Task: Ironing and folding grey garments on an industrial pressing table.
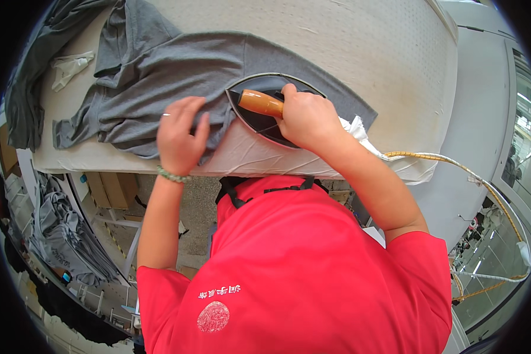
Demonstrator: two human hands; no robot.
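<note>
Two hands: right hand [305,118] clenched around, half hiding, iron [265,112]; left hand [180,133] released on shirt [159,76].

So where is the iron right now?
In the head view, the iron sits centre-right on the grey garment on the padded board, gripped by the right hand, beside the left hand.

Bright even daylight, soft faint shadows, sharp centre, strong fisheye bending toward black corners, slight blur at rim
</note>
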